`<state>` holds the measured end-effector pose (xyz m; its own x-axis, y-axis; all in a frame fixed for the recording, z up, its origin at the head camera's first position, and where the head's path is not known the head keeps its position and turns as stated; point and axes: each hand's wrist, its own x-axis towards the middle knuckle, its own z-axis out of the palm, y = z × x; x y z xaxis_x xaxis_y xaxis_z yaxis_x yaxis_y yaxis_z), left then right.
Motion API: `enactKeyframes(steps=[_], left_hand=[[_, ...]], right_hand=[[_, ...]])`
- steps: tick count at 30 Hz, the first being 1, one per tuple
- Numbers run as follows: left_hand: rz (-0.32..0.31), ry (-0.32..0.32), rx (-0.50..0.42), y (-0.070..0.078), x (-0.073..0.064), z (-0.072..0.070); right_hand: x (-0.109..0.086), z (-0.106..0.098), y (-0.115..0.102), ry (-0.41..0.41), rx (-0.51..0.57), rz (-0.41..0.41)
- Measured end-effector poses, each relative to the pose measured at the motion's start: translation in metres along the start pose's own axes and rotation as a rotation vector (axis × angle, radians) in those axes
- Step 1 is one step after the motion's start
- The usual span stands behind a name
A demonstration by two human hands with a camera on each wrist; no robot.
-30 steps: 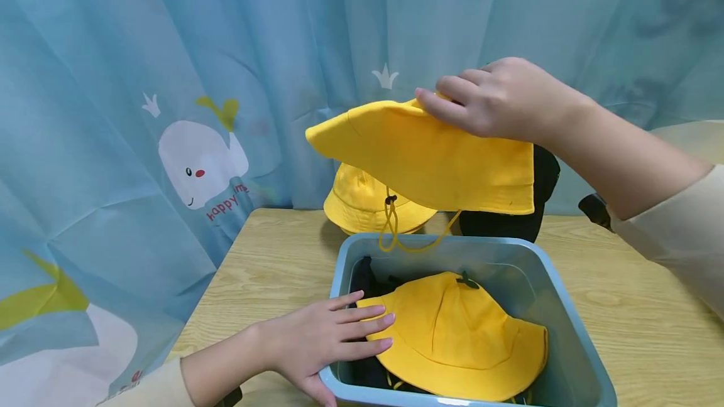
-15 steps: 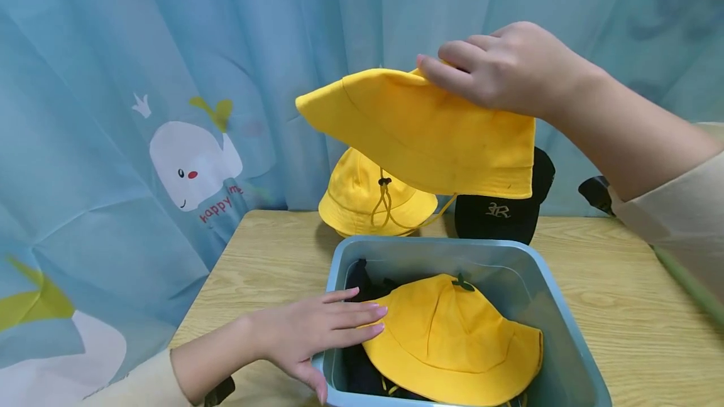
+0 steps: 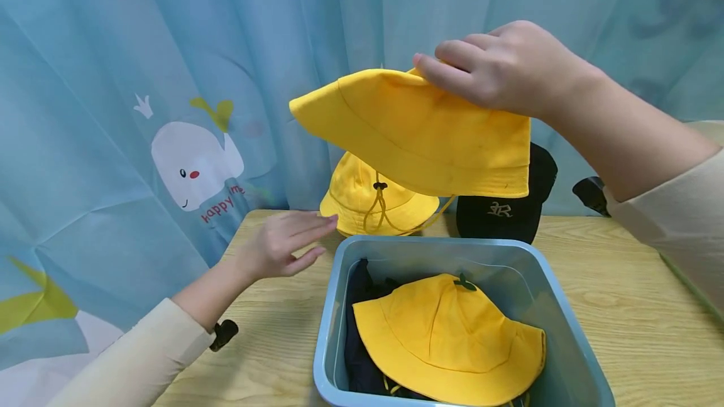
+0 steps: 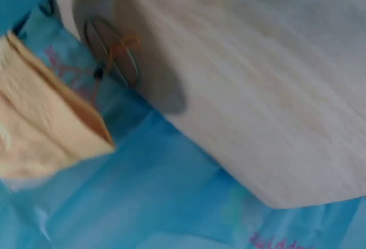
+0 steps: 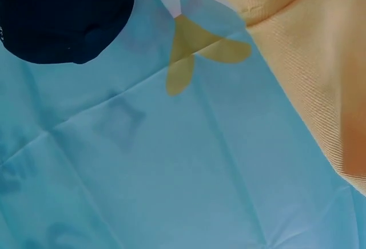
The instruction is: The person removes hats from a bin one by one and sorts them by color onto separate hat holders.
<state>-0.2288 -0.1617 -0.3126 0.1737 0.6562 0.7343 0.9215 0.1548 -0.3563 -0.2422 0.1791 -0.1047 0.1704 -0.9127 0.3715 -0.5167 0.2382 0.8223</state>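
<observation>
In the head view my right hand [image 3: 481,71] grips a yellow bucket hat [image 3: 430,137] by its crown and holds it up above the bin. A thin cord with a dark toggle [image 3: 380,186] hangs beneath the brim. My left hand [image 3: 288,240] is in the air left of the bin, fingers extended, touching nothing. A second yellow bucket hat [image 3: 447,331] with a green leaf-like tab lies in the blue bin [image 3: 565,306], over dark fabric [image 3: 362,350]. Part of a yellow hat shows in the left wrist view [image 4: 46,117] and the right wrist view [image 5: 309,60].
Behind the bin, another yellow bucket hat [image 3: 345,206] stands on the wooden table [image 3: 266,331], partly covered by the held hat. Beside it is a black cap [image 3: 498,218] with a light emblem. A blue curtain [image 3: 271,80] hangs behind the table.
My left hand has left the binned hat and the bin's rim, rising up and to the left. My right hand has lifted the held hat a little higher.
</observation>
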Motion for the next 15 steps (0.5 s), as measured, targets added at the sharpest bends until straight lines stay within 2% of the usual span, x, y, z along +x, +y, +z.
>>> enactKeyframes(steps=[2,4,8,10,11,12,13,15], left_hand=[[-0.083,0.037,0.041,-0.011,0.002,-0.003],[-0.223,0.039,0.021,-0.022,0.009,-0.005],[-0.614,0.009,-0.208,-0.036,0.028,-0.009],[-0.765,0.006,-0.295,-0.039,0.038,-0.012],[-0.817,-0.008,-0.306,-0.040,0.042,-0.013],[-0.841,-0.022,-0.301,-0.041,0.046,-0.013],[-0.840,-0.038,-0.291,-0.042,0.051,-0.013],[-0.780,-0.063,-0.269,-0.045,0.060,-0.012]], right_hand=[[0.001,0.001,-0.001,0.015,0.004,-0.001],[0.001,0.003,-0.002,0.038,0.008,0.001],[0.002,0.006,-0.006,0.046,0.010,-0.003],[0.002,0.008,-0.010,0.048,0.014,-0.001],[0.002,0.008,-0.011,0.050,0.012,0.000],[0.002,0.008,-0.013,0.058,0.012,0.003],[0.002,0.008,-0.015,0.062,0.011,0.005],[0.000,0.007,-0.019,0.069,0.010,0.009]])
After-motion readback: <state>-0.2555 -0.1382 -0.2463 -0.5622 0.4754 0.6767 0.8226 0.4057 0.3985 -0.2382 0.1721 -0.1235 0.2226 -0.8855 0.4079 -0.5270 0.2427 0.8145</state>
